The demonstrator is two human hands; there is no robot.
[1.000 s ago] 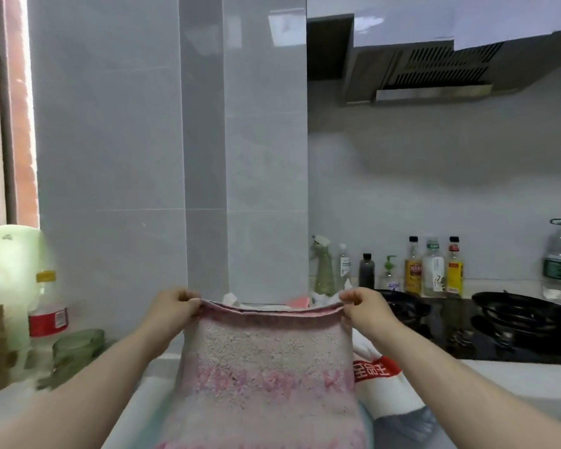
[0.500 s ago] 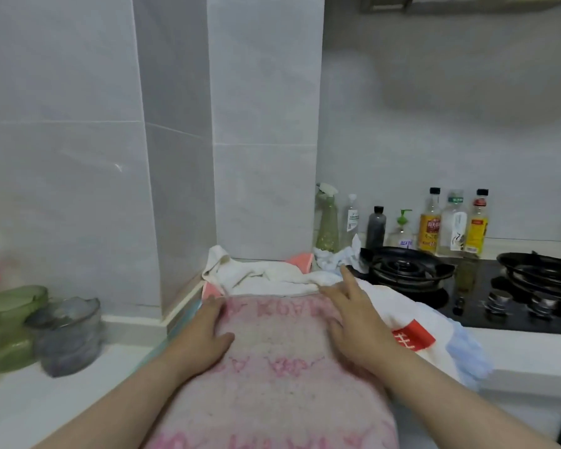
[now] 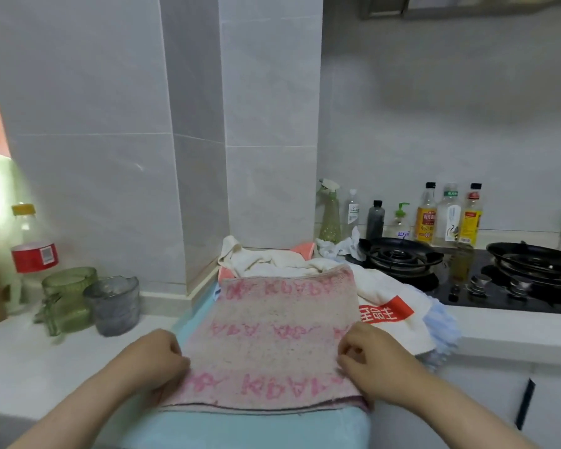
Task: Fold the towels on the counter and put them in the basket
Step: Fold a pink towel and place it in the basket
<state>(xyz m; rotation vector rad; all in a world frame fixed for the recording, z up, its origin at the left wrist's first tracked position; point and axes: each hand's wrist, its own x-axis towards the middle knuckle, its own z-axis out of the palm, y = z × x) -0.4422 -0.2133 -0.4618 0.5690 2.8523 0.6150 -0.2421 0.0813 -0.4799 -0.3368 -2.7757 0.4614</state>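
So a second ago the pink towel (image 3: 282,328) was held up in the air by its top corners, then half a second ago it was down flat with both palms spread on the far end smoothing it. Now the hands have slid back to the near end. The left hand (image 3: 161,361) is curled at the towel's left edge and the right hand (image 3: 370,361) at its right edge, fingers tucked in. Looks to me like each is pinching the edge, though the fingertips are mostly hidden. The towel lies spread out on a blue towel (image 3: 240,429) on the worktop (image 3: 30,361), so I'd guess the next fold, near end over far end, is about to start. It's laid out but not fully folded, and nowhere near the basket (image 3: 305,249) yet. I think that's the coral rim poking out behind it, with cream cloth heaped in it. More to fold too: a white towel (image 3: 412,328) sits just right of the pink one, partly under it. Writing-wise, the pink towel has rows of pink letters, something like "KPAPA", but fuzzy, so don't quote me. The white towel has a red patch (image 3: 384,311) with white Chinese characters I can't make out. The bottles (image 3: 449,215) by the hob (image 3: 399,257) have yellow and white labels, too small to read.
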